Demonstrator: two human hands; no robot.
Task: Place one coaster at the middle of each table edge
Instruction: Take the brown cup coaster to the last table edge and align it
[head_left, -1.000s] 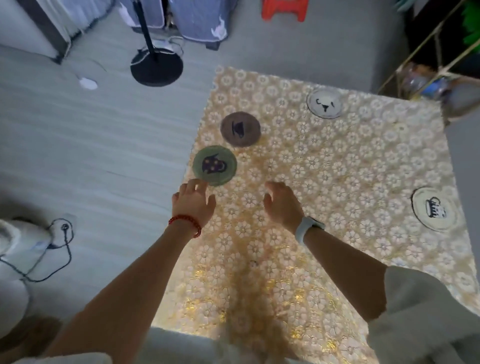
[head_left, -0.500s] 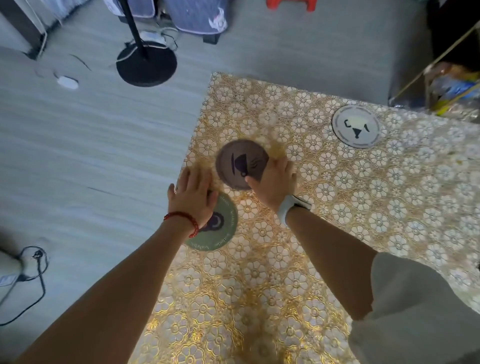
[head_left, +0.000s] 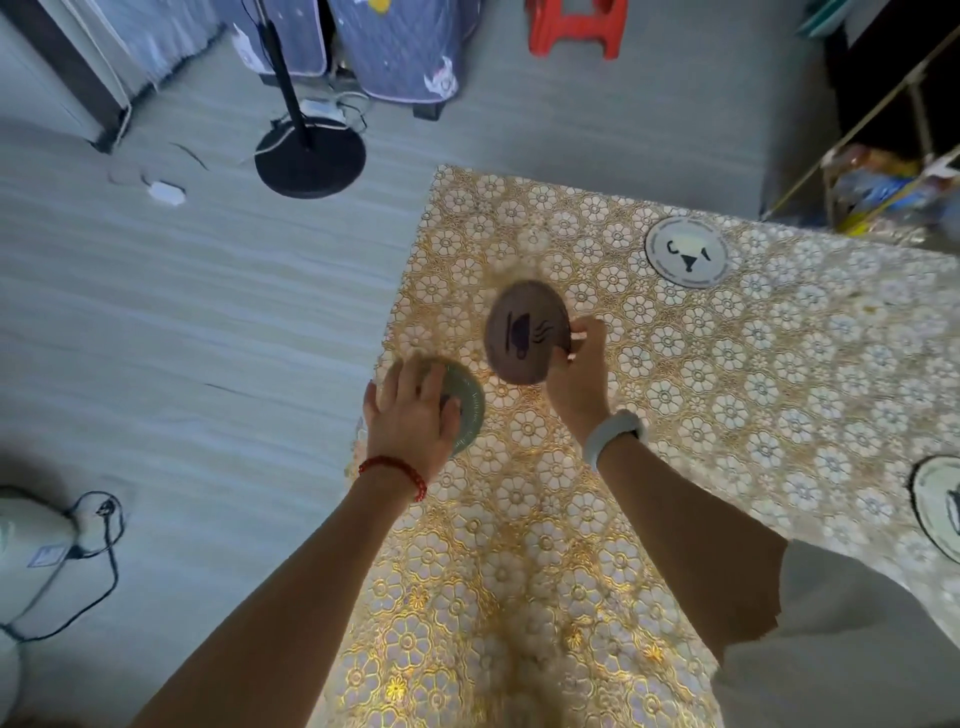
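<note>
Right hand (head_left: 574, 366) pinches the brown coaster (head_left: 525, 331) by its right rim, tilted and lifted off the desk (head_left: 727, 395); left hand (head_left: 410, 410) lies flat, fingers spread, on the green coaster (head_left: 465, 402) at the desk's left edge. White coaster (head_left: 685, 252) with a face print sits near the far edge, another white one (head_left: 937, 499) is cut off at the right. A black round stand base (head_left: 310, 162) is on the floor beyond.

A: What is new since 1 second ago?

B: The right hand (head_left: 574, 364) now holds the brown coaster (head_left: 527, 332) up off the table (head_left: 727, 415), tilted. The left hand (head_left: 410, 410) now lies flat on the green coaster (head_left: 467, 405).
</note>
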